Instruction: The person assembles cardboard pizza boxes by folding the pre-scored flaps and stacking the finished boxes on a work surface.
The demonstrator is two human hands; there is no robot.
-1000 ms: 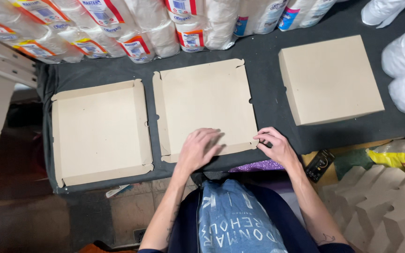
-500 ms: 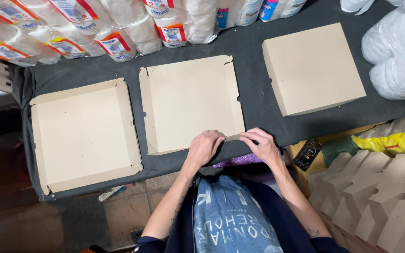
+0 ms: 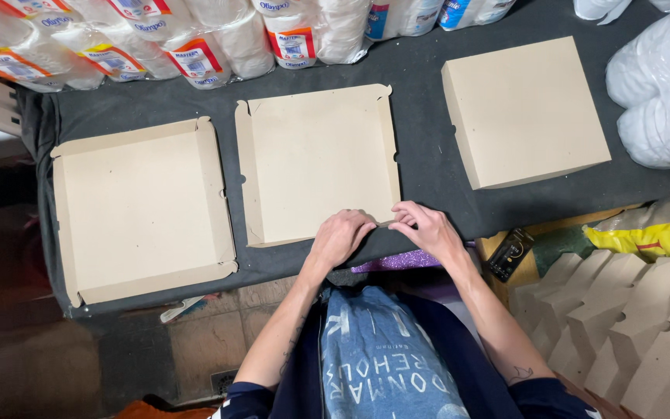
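Dark-clothed table [image 3: 428, 178], perhaps tiled floor [image 3: 195, 349].

Three cardboard boxes, left [image 3: 145, 209], middle [image 3: 319, 159] and right [image 3: 525, 109], are plain pale tan on a dark grey tabletop [image 3: 424, 167]; far rolls [image 3: 195, 54] are white with red and orange labels; right bags [image 3: 661, 93] white; a near strip [image 3: 397, 261] glittery purple

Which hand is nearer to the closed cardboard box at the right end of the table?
Right. The right hand sits on the middle box's near edge, below-left of the closed box; the left hand is beside it, farther left.
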